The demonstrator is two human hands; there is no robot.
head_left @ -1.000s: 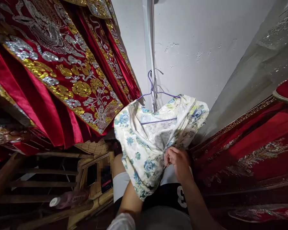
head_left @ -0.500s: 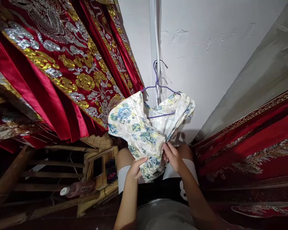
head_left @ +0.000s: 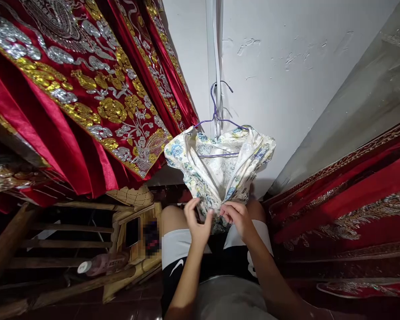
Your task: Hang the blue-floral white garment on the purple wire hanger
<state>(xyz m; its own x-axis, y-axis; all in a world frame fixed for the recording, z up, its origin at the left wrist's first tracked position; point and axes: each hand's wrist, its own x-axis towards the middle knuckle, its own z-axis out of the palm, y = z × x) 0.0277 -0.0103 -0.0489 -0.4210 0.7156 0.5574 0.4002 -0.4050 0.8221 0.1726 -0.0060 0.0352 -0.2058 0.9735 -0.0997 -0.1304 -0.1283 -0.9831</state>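
A white blouse [head_left: 222, 166] with blue and green flowers hangs on a purple wire hanger [head_left: 215, 118] in front of me. Its neckline falls open in a V, and the hanger's lower bar shows inside. My right hand [head_left: 237, 217] pinches the cloth where the two front edges meet, at the bottom of the V. Just left of it, my left hand [head_left: 199, 224] is at the front of the blouse with thumb and fingers spread apart. The lower part of the blouse is partly hidden behind my hands.
Red, gold and silver embroidered cloth [head_left: 113, 106] hangs on the left. Another red embroidered garment [head_left: 346, 200] under a translucent cover hangs on the right. A white wall [head_left: 270, 66] stands behind. A bamboo rack [head_left: 70, 242] with a capped bottle [head_left: 102, 265] is low at left.
My left hand has let go of the blouse's lower left side and moved up and right towards my right hand. The blouse has turned to face me more squarely.
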